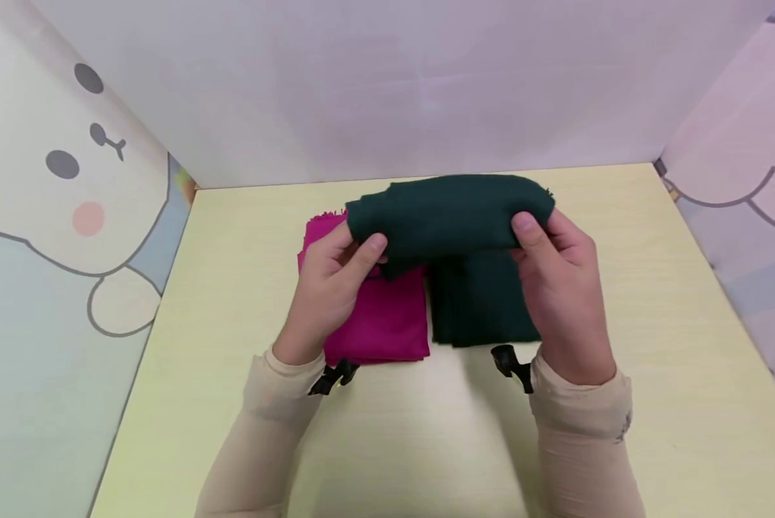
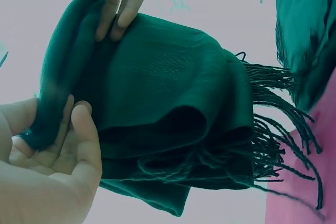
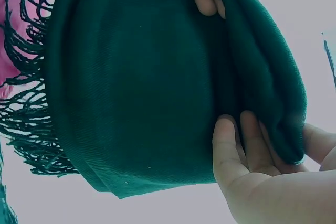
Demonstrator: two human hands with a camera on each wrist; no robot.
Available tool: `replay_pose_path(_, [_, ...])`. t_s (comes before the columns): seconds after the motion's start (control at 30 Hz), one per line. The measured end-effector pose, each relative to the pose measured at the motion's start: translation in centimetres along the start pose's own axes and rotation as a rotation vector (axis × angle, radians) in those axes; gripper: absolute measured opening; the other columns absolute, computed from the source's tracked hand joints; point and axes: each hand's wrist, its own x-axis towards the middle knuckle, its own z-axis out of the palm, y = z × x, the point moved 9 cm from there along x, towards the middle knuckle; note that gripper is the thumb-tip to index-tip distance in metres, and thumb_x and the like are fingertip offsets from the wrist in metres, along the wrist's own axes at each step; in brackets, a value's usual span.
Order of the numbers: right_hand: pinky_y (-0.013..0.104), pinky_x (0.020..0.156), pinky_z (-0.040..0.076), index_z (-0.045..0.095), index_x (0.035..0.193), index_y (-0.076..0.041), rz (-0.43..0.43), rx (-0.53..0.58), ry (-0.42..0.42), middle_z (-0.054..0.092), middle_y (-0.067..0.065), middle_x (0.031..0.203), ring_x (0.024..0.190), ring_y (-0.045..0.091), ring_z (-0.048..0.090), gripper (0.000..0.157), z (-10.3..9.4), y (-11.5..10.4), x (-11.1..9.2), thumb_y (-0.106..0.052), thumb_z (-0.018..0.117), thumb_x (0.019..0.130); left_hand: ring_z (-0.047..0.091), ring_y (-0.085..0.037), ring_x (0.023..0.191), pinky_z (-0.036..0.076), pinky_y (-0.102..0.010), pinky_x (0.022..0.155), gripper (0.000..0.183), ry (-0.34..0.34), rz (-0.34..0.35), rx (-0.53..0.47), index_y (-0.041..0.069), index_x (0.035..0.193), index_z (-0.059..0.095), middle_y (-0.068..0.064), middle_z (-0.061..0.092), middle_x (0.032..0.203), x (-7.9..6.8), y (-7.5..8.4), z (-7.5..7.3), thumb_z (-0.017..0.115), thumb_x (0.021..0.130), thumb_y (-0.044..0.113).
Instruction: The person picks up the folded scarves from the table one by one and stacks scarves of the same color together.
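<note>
Both hands hold up a folded dark green scarf (image 1: 455, 219) over the table, one hand at each end. My left hand (image 1: 327, 277) pinches its left end, thumb on the near side. At the right end my right hand (image 1: 558, 277) grips it the same way. Both wrist views show the fingers tucked behind a folded edge of the scarf (image 2: 163, 72), while dark twisted fringe (image 3: 31, 114) hangs from the far end. Beneath lie a folded magenta scarf (image 1: 387, 324) on the left and a second folded dark green scarf (image 1: 481, 309) on the right, both partly hidden.
The pale yellow table (image 1: 413, 439) reaches back to a plain whitish wall (image 1: 419, 86). A cartoon-printed panel (image 1: 63, 216) borders the left side, and another printed panel (image 1: 750, 187) the right. Each wrist wears a beige cuff with a black camera mount (image 1: 513, 367).
</note>
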Motion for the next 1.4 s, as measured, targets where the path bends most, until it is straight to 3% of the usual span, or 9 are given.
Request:
replay_pose_path(0.2, [0.033, 0.094, 0.052, 0.053, 0.131, 0.017, -0.042, -0.016, 0.087, 0.063, 0.02, 0.117, 0.099, 0.024, 0.063, 0.035, -2.0, -1.5, -0.6, 0.0, 0.053, 0.101, 0.065, -0.029, 0.091, 0.056, -0.049, 0.085, 0.028, -0.078, -0.014, -0.009, 0.002, 0.127, 0.063, -0.009, 0.066, 0.111, 0.9, 0.0, 2.2, 0.059, 0.1, 0.01])
replay_pose_path(0.53, [0.036, 0.096, 0.052, 0.05, 0.125, 0.026, -0.106, 0.07, 0.161, 0.063, 0.029, 0.114, 0.099, 0.031, 0.063, 0.033, -4.5, -4.1, -1.4, 0.008, 0.055, 0.097, 0.066, -0.034, 0.094, 0.055, -0.048, 0.09, 0.03, -0.197, -0.103, -0.088, 0.004, 0.129, 0.062, -0.007, 0.065, 0.116, 1.8, 0.0, 5.4, 0.059, 0.1, 0.014])
replay_pose_path(0.73, [0.037, 0.097, 0.052, 0.05, 0.124, 0.027, -0.1, 0.078, 0.18, 0.061, 0.03, 0.114, 0.098, 0.032, 0.063, 0.034, -5.9, -4.5, -0.7, 0.008, 0.056, 0.096, 0.065, -0.022, 0.104, 0.056, -0.038, 0.09, 0.034, -0.244, -0.116, -0.068, 0.007, 0.134, 0.058, -0.002, 0.064, 0.122, 3.0, -0.8, 7.1, 0.057, 0.102, 0.018])
replay_pose_path(0.97, [0.035, 0.103, 0.047, 0.051, 0.129, 0.022, -0.041, 0.104, 0.206, 0.055, 0.028, 0.126, 0.109, 0.032, 0.059, 0.039, -7.4, -3.5, 1.0, 0.002, 0.06, 0.096, 0.065, -0.014, 0.106, 0.053, -0.027, 0.094, 0.033, -0.209, -0.18, 0.001, 0.013, 0.134, 0.057, 0.0, 0.061, 0.125, 5.7, -2.9, 8.4, 0.054, 0.104, 0.026])
replay_pose_path(1.17, [0.037, 0.106, 0.044, 0.052, 0.129, 0.021, -0.086, 0.231, 0.191, 0.055, 0.026, 0.126, 0.109, 0.031, 0.059, 0.035, -9.3, -1.9, 3.3, 0.005, 0.055, 0.098, 0.065, -0.016, 0.099, 0.051, -0.026, 0.091, 0.022, -0.122, -0.14, 0.128, 0.014, 0.12, 0.06, -0.001, 0.063, 0.116, 7.5, -3.8, 9.1, 0.054, 0.104, 0.027])
replay_pose_path(1.3, [0.036, 0.107, 0.043, 0.052, 0.131, 0.019, -0.05, 0.352, 0.202, 0.054, 0.026, 0.133, 0.113, 0.031, 0.06, 0.035, -11.7, 0.8, 3.7, 0.009, 0.052, 0.098, 0.067, -0.013, 0.101, 0.051, -0.026, 0.095, 0.021, -0.121, -0.206, 0.119, 0.013, 0.118, 0.061, -0.001, 0.065, 0.119, 7.8, -6.5, 9.9, 0.054, 0.104, 0.027])
replay_pose_path(1.4, [0.034, 0.104, 0.047, 0.053, 0.131, 0.017, 0.019, 0.31, 0.224, 0.058, 0.023, 0.13, 0.109, 0.028, 0.062, 0.035, -13.5, 3.0, 2.7, 0.005, 0.053, 0.099, 0.068, -0.018, 0.104, 0.051, -0.028, 0.093, 0.019, -0.149, -0.262, 0.132, 0.009, 0.106, 0.057, -0.006, 0.065, 0.106, 7.2, -8.9, 10.8, 0.052, 0.104, 0.027])
